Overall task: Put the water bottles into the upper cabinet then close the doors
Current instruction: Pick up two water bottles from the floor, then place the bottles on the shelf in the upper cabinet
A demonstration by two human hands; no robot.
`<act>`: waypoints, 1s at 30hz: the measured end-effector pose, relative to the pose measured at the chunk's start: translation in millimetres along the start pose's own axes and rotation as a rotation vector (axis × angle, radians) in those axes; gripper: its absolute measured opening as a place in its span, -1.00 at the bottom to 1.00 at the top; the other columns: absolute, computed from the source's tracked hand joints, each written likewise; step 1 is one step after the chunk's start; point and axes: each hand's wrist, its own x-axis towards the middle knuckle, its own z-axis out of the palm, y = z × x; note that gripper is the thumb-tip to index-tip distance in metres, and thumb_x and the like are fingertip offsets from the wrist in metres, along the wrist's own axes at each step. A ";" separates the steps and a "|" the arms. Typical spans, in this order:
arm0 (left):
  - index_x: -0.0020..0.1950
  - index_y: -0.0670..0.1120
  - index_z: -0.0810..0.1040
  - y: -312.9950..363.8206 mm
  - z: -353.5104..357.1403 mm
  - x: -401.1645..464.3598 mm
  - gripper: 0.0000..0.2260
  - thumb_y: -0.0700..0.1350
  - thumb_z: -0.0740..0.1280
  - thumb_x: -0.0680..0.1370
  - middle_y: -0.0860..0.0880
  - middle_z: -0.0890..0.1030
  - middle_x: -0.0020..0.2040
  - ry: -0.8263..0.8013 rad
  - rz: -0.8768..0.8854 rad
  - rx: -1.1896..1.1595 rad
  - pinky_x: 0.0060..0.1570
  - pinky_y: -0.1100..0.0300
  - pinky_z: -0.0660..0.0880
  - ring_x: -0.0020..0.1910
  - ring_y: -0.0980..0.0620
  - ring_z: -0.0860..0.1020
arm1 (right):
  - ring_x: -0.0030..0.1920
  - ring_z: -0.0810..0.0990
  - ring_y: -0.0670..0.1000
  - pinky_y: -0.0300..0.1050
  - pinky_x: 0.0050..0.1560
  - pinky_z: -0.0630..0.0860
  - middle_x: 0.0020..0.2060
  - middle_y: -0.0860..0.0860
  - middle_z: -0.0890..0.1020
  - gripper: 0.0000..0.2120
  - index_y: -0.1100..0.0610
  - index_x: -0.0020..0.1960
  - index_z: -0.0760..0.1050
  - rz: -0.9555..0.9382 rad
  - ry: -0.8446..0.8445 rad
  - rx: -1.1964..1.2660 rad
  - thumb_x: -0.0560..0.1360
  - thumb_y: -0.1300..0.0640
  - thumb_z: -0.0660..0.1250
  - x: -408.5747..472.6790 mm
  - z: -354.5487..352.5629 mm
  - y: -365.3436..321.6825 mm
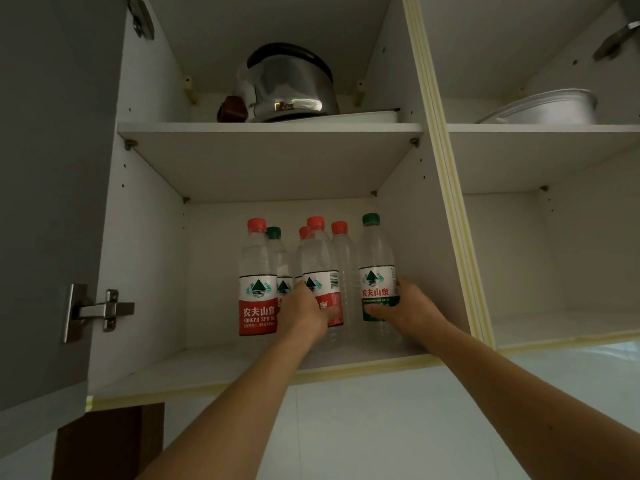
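Note:
Several clear water bottles stand upright on the lower shelf [194, 368] of the open upper cabinet. My left hand [304, 315] is wrapped around a red-label bottle [320, 268] in the middle of the group. My right hand [408, 308] grips a green-label bottle [375, 261] at the right of the group. Another red-label bottle [257, 282] stands free at the left, with a green-cap bottle [277, 251] behind it. An unlabelled red-cap bottle [343, 258] stands between the two held ones. The grey left door [48, 188] is swung open.
A steel kettle [287, 86] sits on a white tray on the upper shelf. The right compartment holds a metal basin [550, 107] on its upper shelf. A door hinge [100, 310] juts from the left door. Pale tiled wall lies below the cabinet.

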 end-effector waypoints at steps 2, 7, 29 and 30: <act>0.36 -0.12 0.42 -1.6 0.8 -0.1 -0.53 -0.08 0.50 0.52 -0.11 0.58 0.27 0.005 0.011 -0.014 0.27 -0.01 0.51 0.23 -0.09 0.57 | 0.08 0.65 0.03 0.02 0.16 0.59 0.07 0.00 0.67 -0.54 0.05 0.28 0.48 -0.006 -0.003 -0.015 0.44 0.12 0.54 0.9 0.2 2.6; 0.37 -0.11 0.44 -4.2 1.7 -2.6 -0.54 -0.05 0.48 0.53 -0.09 0.59 0.26 0.009 0.024 0.007 0.19 0.08 0.48 0.22 -0.07 0.57 | 0.02 0.63 -0.05 -0.20 -0.09 0.53 0.02 -0.07 0.66 -0.54 -0.01 0.27 0.48 -0.050 -0.008 -0.078 0.43 0.07 0.54 0.0 2.5 6.1; -0.23 -0.08 0.57 74.8 10.0 -242.3 -0.61 0.06 0.17 0.70 -0.02 0.60 -0.36 0.154 0.123 -0.237 -0.33 0.15 0.47 -0.44 0.12 0.51 | -0.29 0.55 0.06 -0.03 -0.25 0.45 -0.34 0.10 0.61 -0.54 0.30 -0.16 0.54 -0.313 0.059 -0.102 0.65 -0.02 0.10 -251.2 -116.8 16.8; -0.26 -0.08 0.57 76.5 18.2 -258.5 -0.58 0.06 0.16 0.70 -0.01 0.59 -0.39 0.136 0.109 -0.220 -0.34 0.20 0.43 -0.46 0.14 0.50 | -0.33 0.54 -0.01 -0.11 -0.28 0.43 -0.39 0.01 0.60 -0.52 0.28 -0.19 0.55 -0.275 0.040 -0.090 0.65 -0.03 0.09 -270.8 -121.3 25.8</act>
